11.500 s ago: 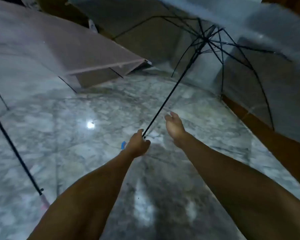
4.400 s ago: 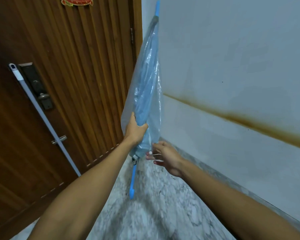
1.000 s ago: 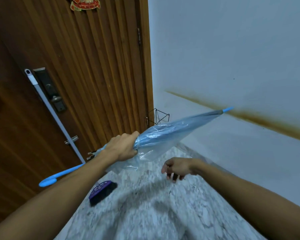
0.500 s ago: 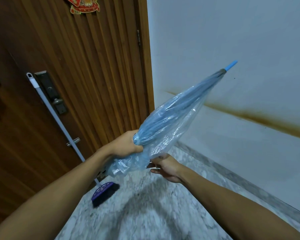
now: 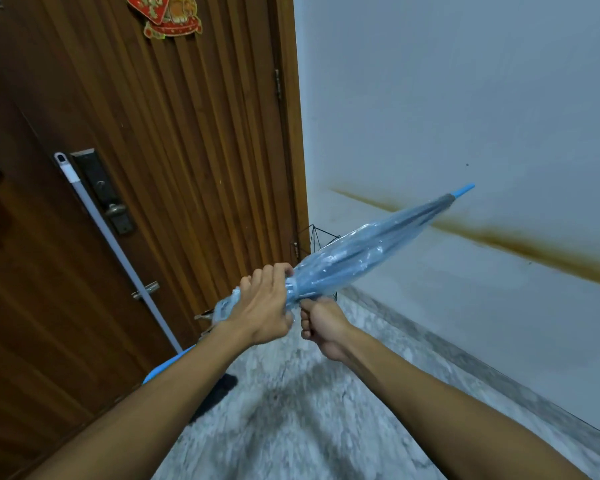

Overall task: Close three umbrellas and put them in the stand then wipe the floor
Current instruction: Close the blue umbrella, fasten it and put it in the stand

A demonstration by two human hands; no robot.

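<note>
A folded clear blue umbrella [image 5: 357, 251] lies slanted across the middle, its blue tip pointing up right toward the wall and its blue handle low left behind my forearm. My left hand [image 5: 264, 303] is wrapped around the gathered canopy near its lower end. Just below it, my right hand [image 5: 323, 323] is closed with its fingers pinching at the canopy's underside, where a strap may be; I cannot make it out. A black wire stand [image 5: 314, 237] shows partly behind the umbrella in the corner by the door frame.
A wooden door [image 5: 136, 168] with a lock plate fills the left. A mop with a white pole [image 5: 118, 251] leans on it, its dark head on the marble floor [image 5: 309, 427]. A white wall with a brown stain [image 5: 499, 133] runs along the right.
The umbrella has tipped lower, its tip dropping toward the wall stain. My left hand shifted along the canopy, and my right hand closed up under the canopy.
</note>
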